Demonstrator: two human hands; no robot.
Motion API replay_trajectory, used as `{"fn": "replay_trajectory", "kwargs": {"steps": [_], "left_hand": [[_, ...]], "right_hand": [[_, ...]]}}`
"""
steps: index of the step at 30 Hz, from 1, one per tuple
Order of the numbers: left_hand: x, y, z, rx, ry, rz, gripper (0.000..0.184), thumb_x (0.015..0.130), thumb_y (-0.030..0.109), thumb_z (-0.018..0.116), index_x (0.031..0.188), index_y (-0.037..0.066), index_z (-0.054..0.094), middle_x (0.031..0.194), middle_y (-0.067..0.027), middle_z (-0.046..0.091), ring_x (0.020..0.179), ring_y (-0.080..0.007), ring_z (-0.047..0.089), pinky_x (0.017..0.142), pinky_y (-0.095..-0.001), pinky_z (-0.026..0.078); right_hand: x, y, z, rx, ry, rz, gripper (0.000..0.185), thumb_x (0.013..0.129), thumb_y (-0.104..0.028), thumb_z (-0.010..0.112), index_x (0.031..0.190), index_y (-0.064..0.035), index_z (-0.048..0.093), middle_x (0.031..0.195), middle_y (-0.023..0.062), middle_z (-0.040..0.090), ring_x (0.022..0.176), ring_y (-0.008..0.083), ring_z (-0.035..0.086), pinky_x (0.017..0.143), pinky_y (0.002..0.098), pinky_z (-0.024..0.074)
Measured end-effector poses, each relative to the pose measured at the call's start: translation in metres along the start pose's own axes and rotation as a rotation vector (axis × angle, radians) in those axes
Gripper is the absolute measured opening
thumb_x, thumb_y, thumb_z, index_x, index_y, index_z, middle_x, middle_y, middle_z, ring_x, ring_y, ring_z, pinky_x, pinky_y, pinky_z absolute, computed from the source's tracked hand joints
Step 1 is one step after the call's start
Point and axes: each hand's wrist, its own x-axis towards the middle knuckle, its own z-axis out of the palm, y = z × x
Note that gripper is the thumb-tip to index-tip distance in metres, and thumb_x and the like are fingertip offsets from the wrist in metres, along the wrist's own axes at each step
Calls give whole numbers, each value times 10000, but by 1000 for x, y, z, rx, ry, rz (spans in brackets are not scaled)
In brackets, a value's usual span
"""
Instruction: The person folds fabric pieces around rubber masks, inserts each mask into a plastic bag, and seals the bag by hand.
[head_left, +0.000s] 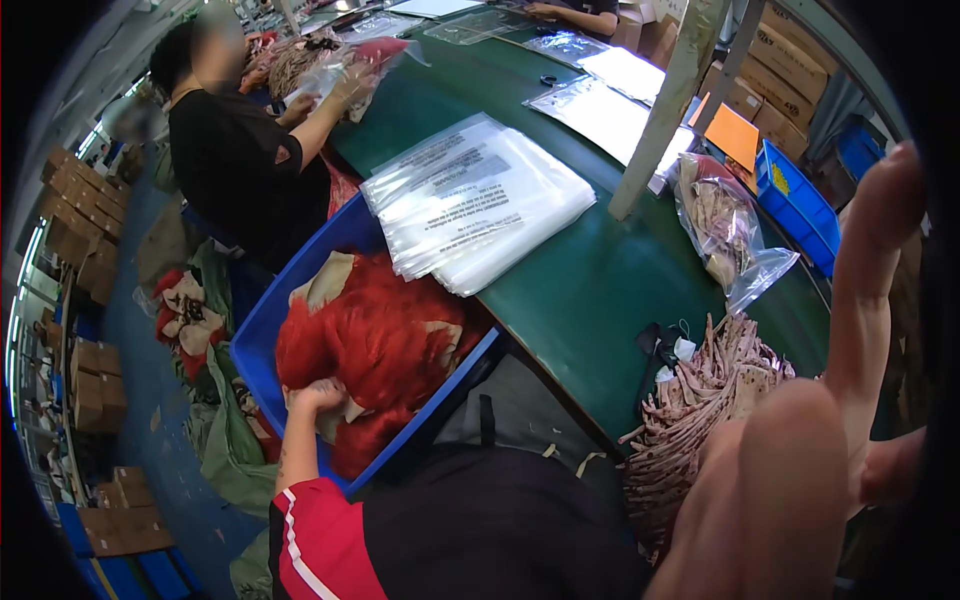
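My left hand (318,394) reaches into a blue bin (262,292) by the table's near edge. Its fingers are closed at the edge of a red furry piece (385,330) with cream backing, one of a pile heaped in the bin. Very close to the camera, my right hand (790,490) is raised with its fingers spread and holds nothing. Beyond it lies a bundle of pinkish-brown, stringy strips (700,400), partly hidden by the hand. A stack of clear printed plastic bags (480,195) rests on the green table (560,320), overlapping the bin's far corner.
A filled clear bag (720,215) lies beside a metal post (665,110). Behind it stands a blue tray (795,205). At upper left a co-worker (235,150) handles a plastic bag (365,70). Green sacks (235,440) and cartons (100,385) line the floor at left.
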Motion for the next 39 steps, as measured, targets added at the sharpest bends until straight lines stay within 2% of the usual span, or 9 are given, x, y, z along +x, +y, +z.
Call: {"fn": "replay_trajectory", "kwargs": {"steps": [4, 5, 6, 15, 21, 25, 29, 35, 39], "left_hand": [[-7, 9, 19, -388, 63, -33, 275, 835, 210, 655, 983, -10, 729, 913, -148, 723, 803, -274, 675, 763, -367, 550], [-8, 8, 20, -486, 80, -43, 267, 844, 199, 653, 992, -12, 725, 924, -145, 721, 814, -268, 673, 771, -361, 546], [-14, 7, 26, -581, 96, -53, 259, 853, 189, 651, 1000, -14, 720, 934, -143, 718, 824, -263, 671, 778, -354, 543], [-21, 16, 56, -1341, 200, -84, 200, 925, 105, 635, 1068, -27, 681, 1020, -121, 695, 904, -216, 653, 836, -303, 514], [-104, 102, -58, -1808, 400, 331, 243, 948, 118, 636, 1169, 23, 604, 1113, -105, 672, 1005, -204, 650, 899, -297, 517], [-159, 148, -96, -1706, 570, 599, 352, 961, 141, 622, 1281, 19, 542, 1197, -127, 656, 1052, -227, 654, 931, -323, 526], [-170, 155, -124, -1666, 369, 931, 452, 980, 226, 597, 1376, 30, 502, 1378, -140, 579, 1191, -252, 606, 981, -363, 500], [-154, 169, -134, -1452, 281, 1092, 473, 986, 246, 587, 1394, 27, 487, 1378, -159, 582, 1186, -270, 617, 971, -372, 512], [-168, 238, -139, -1459, 465, 1140, 413, 957, 153, 627, 1334, 12, 532, 1250, -158, 653, 1012, -274, 689, 891, -347, 560]], "right_hand": [[86, 28, -3, 2, -3, 8, 728, 1044, -481, 431, 1596, -321, -16, 1104, 166, 595, 775, 322, 648, 759, 505, 530], [164, 55, -5, 5, -5, 11, 727, 1045, -478, 431, 1596, -323, -16, 1102, 165, 597, 775, 322, 648, 756, 504, 531], [174, 65, -2, 8, -5, 13, 725, 1045, -476, 431, 1596, -325, -16, 1100, 163, 599, 775, 321, 649, 753, 503, 531], [126, 55, 5, -3, 0, 2, 710, 1052, -456, 428, 1594, -343, -17, 1082, 150, 617, 773, 312, 650, 723, 492, 536], [148, 63, 13, 1, 5, 12, 701, 1056, -442, 427, 1592, -355, -17, 1070, 141, 629, 771, 306, 651, 703, 485, 540], [161, 65, 14, 2, 10, 13, 696, 1059, -433, 426, 1592, -363, -17, 1062, 136, 637, 770, 302, 651, 690, 480, 542], [180, 70, 17, 8, 11, 26, 691, 1062, -424, 425, 1591, -371, -17, 1053, 130, 645, 770, 298, 652, 677, 475, 545], [170, 78, 33, -8, 21, 23, 685, 1066, -410, 423, 1590, -383, -18, 1041, 121, 657, 768, 293, 652, 657, 468, 548], [180, 79, 45, -23, 22, 21, 681, 1069, -401, 422, 1589, -391, -18, 1033, 115, 665, 767, 289, 653, 644, 463, 550]]}}
